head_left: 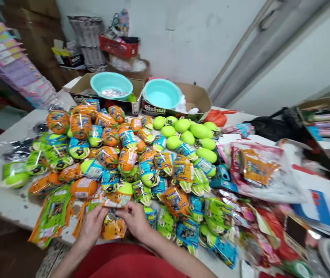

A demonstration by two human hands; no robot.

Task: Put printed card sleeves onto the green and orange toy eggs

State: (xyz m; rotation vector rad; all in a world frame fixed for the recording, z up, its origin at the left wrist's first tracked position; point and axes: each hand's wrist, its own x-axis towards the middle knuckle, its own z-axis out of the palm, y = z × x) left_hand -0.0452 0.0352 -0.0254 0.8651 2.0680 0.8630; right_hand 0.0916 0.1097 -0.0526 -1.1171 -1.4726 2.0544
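My left hand (92,224) and my right hand (134,219) are close together at the table's near edge. Between them they pinch a small printed packet (112,203), seen nearly edge-on, with orange and white on it. Below it lies an orange packet (113,228), partly covered by my hands. To the left are flat green packets (53,214). Just beyond my fingers, a heap of plastic eggs in orange, blue and green printed wrappers (127,159) spreads over the table, many with pale strings. Bare lime-green eggs (199,131) sit at the heap's back right.
Two turquoise basins (162,94) rest on open cardboard boxes (195,94) by the wall. At right are a clear bag (264,170) with an orange packet, loose wrappers and papers. Pink and purple boxes (28,73) are stacked at far left.
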